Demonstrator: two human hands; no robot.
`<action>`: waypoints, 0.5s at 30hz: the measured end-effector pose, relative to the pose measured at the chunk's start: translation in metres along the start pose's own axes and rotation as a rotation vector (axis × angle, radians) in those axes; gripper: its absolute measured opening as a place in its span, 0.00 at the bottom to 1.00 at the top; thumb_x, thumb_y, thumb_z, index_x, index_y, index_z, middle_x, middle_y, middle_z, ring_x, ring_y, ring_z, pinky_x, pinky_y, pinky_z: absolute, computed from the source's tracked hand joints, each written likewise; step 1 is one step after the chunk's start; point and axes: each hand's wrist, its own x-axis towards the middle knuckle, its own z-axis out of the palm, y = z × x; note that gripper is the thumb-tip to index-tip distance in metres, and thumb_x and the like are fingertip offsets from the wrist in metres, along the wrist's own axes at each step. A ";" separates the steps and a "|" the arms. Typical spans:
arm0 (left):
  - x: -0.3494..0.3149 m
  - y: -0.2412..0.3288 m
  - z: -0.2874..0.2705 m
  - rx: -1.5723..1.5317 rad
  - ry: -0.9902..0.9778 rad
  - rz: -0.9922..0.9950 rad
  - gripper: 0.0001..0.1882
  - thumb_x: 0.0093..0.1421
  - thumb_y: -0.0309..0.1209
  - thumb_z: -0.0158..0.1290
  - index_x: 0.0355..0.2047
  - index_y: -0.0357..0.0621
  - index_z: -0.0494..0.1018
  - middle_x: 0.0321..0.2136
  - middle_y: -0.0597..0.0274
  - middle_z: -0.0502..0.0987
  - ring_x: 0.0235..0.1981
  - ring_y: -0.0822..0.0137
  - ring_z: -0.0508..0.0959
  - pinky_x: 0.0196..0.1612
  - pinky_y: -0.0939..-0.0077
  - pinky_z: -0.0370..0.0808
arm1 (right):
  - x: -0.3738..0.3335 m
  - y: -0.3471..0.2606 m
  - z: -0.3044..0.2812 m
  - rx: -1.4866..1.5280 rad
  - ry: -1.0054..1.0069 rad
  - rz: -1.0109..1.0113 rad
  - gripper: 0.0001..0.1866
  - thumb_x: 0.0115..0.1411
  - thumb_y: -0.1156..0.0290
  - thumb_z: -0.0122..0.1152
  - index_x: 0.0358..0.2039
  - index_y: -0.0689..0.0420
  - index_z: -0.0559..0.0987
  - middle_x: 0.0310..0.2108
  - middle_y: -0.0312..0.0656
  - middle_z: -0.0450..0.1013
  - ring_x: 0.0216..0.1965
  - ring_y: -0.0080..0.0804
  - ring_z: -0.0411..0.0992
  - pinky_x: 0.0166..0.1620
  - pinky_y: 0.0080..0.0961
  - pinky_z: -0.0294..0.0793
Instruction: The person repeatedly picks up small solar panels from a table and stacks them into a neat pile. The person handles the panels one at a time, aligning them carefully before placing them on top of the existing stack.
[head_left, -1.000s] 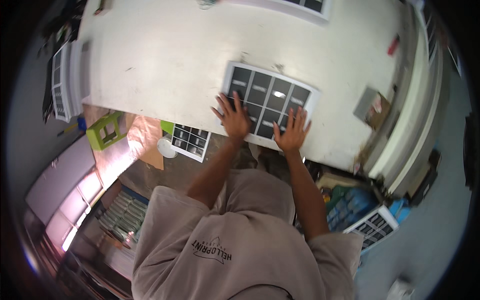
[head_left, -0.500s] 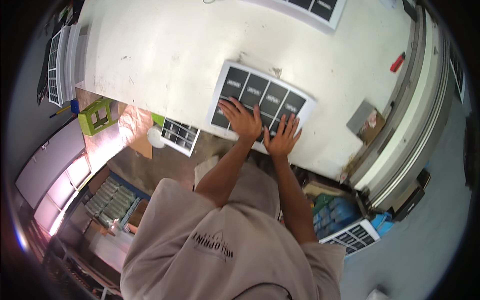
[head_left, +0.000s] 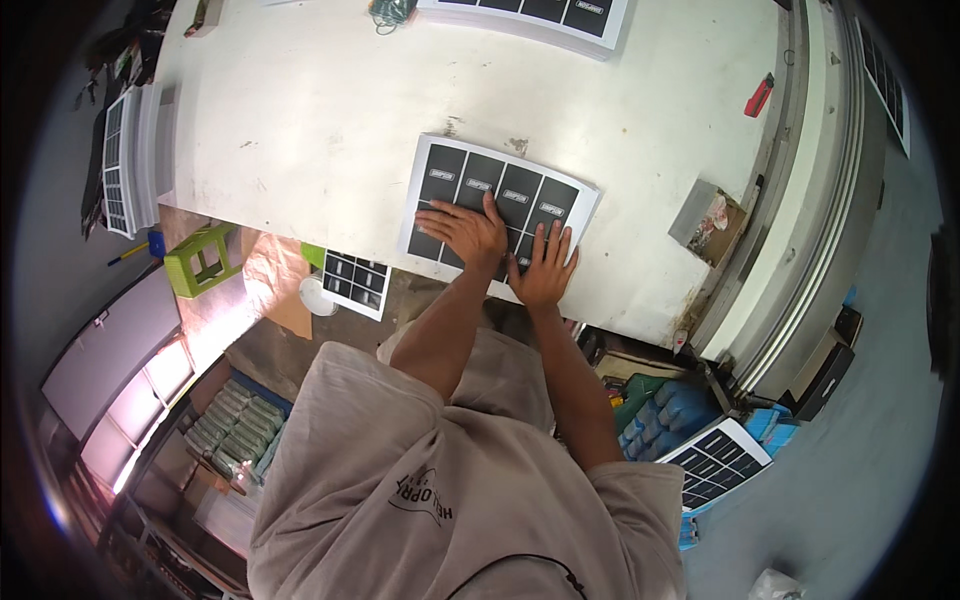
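A stack of white sheets printed with a grid of dark rectangular labels lies near the front edge of a big white table. My left hand rests flat on the stack's lower middle, fingers spread. Just to its right, my right hand presses flat on the stack's near corner at the table edge. Neither hand grips anything; both palms lie on the top sheet.
Another stack of label sheets lies at the table's far edge. A small open cardboard box and a red object sit at the right. Below the table are a green stool, a label sheet and blue crates.
Both hands have slid toward the stack's near edge, coming closer together. The camera view has shifted, so the stack now sits more to the centre.
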 end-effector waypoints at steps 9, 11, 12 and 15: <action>0.043 0.010 -0.020 -0.195 -0.004 0.383 0.53 0.65 0.60 0.40 0.67 0.17 0.42 0.69 0.23 0.37 0.72 0.34 0.34 0.70 0.39 0.30 | 0.001 0.006 0.007 0.039 0.029 0.031 0.40 0.57 0.45 0.61 0.63 0.57 0.68 0.68 0.53 0.58 0.69 0.57 0.55 0.65 0.65 0.51; 0.041 0.006 -0.018 -0.144 -0.015 0.398 0.53 0.65 0.60 0.41 0.67 0.18 0.42 0.68 0.22 0.37 0.72 0.32 0.34 0.69 0.38 0.30 | -0.005 0.004 0.010 0.028 0.019 0.046 0.40 0.57 0.44 0.60 0.63 0.56 0.68 0.67 0.52 0.59 0.68 0.56 0.56 0.64 0.65 0.53; 0.041 0.006 -0.020 -0.130 -0.025 0.401 0.52 0.65 0.60 0.41 0.67 0.18 0.42 0.68 0.22 0.37 0.72 0.32 0.34 0.69 0.38 0.30 | -0.008 0.001 0.007 0.020 0.018 0.048 0.40 0.56 0.44 0.60 0.63 0.56 0.68 0.67 0.52 0.59 0.68 0.56 0.56 0.64 0.65 0.53; 0.042 0.010 -0.025 -0.117 -0.078 0.377 0.51 0.66 0.59 0.40 0.68 0.22 0.41 0.69 0.23 0.36 0.72 0.32 0.34 0.69 0.38 0.29 | -0.013 -0.001 0.004 -0.002 -0.040 0.047 0.42 0.56 0.43 0.61 0.64 0.56 0.67 0.68 0.54 0.57 0.69 0.57 0.54 0.65 0.64 0.51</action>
